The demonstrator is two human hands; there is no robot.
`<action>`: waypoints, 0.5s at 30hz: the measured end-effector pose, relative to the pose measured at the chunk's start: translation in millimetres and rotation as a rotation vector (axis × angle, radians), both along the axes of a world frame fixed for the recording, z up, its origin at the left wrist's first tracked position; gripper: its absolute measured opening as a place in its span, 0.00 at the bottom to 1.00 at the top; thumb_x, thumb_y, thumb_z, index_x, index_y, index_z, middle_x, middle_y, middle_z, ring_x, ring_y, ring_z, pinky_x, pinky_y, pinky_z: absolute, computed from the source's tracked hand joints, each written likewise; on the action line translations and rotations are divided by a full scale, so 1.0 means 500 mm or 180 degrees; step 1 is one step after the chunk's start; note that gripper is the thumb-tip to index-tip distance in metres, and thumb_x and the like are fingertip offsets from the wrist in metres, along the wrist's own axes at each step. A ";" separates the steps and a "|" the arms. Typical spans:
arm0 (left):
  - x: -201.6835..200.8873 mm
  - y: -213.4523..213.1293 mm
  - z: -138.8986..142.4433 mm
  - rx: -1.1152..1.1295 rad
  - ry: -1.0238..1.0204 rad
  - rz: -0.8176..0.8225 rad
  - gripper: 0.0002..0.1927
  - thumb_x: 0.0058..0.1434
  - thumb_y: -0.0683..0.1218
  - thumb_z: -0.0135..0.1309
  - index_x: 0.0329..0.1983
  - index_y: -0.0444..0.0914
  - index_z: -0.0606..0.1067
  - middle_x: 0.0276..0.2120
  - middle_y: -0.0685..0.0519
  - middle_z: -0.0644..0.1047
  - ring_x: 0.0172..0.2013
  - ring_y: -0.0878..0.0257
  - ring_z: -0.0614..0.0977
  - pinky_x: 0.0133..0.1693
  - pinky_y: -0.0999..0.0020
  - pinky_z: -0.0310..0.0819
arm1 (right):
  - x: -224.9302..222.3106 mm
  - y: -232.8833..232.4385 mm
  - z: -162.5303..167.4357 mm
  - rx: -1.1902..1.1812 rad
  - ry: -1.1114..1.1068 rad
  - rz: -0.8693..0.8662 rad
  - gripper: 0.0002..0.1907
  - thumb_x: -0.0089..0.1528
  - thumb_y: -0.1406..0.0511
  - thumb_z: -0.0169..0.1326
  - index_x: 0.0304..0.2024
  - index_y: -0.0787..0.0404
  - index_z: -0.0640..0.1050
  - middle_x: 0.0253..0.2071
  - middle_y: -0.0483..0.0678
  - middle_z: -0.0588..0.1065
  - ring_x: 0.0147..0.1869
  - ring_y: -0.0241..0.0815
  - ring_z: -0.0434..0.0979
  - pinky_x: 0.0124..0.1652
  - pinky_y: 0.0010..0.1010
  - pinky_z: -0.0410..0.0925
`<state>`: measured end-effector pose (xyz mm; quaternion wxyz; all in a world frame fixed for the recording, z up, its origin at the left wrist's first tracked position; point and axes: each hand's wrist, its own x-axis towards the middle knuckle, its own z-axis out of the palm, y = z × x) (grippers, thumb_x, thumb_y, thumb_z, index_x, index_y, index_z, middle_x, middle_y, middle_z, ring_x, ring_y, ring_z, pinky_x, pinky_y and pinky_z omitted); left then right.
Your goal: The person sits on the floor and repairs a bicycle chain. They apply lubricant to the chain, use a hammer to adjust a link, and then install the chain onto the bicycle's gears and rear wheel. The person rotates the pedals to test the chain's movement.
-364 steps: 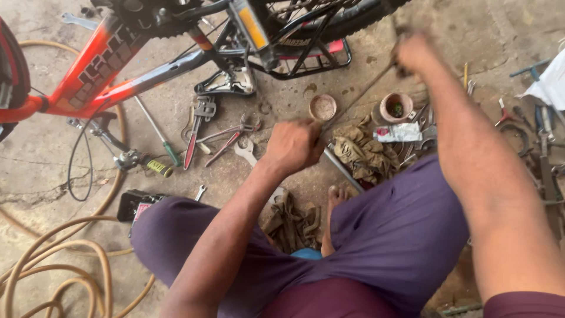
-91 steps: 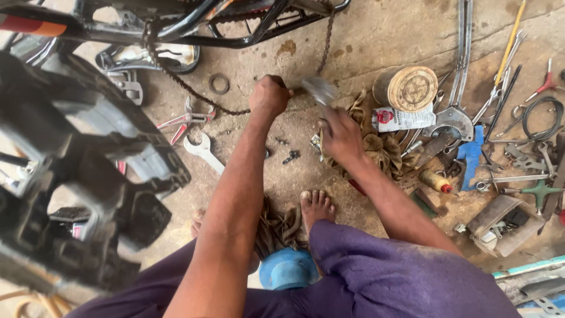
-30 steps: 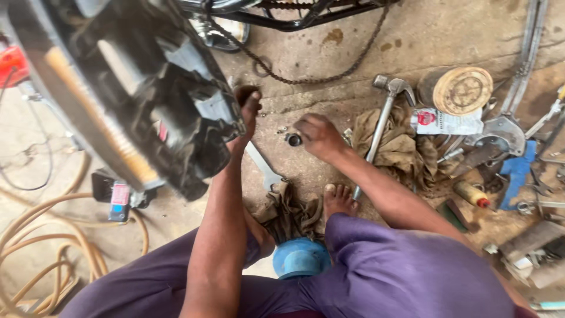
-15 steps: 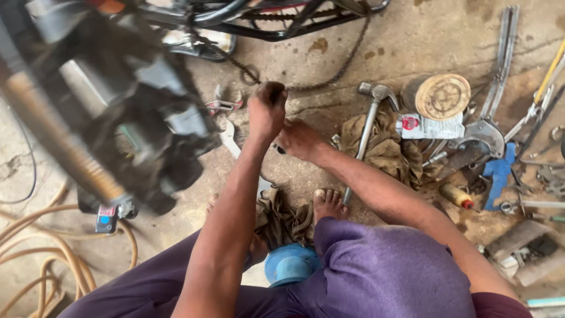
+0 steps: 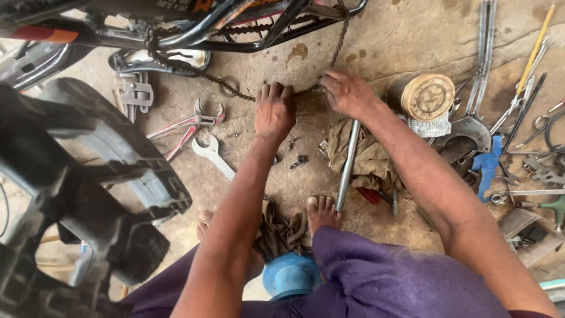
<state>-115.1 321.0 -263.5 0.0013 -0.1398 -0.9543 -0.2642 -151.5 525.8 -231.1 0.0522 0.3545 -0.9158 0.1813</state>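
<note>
A greasy drive chain hangs from the bike frame down to the concrete floor. My left hand lies over the chain with its fingers curled on it. My right hand grips the same chain a little to the right, where it climbs back toward the frame. A hammer lies on a dirty rag just below my right wrist. An open-end spanner and red-handled pliers lie to the left of my left hand.
A large black bike part fills the left foreground. A round tin, a blue tool and several spanners and screwdrivers crowd the right side. Small bolts lie near my bare foot. A blue stool sits under me.
Both hands have moved up from the small parts on the floor onto the chain. The view has shifted, and the black bike part now sits lower on the left.
</note>
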 end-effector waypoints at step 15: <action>-0.061 0.067 0.001 0.0083 -0.1577 0.0856 0.11 0.63 0.50 0.60 0.40 0.40 0.74 0.34 0.44 0.81 0.36 0.47 0.82 0.38 0.51 0.76 | 0.018 0.001 0.025 -0.0840 -0.0565 -0.0818 0.10 0.66 0.69 0.65 0.50 0.60 0.80 0.49 0.51 0.79 0.53 0.47 0.81 0.54 0.38 0.76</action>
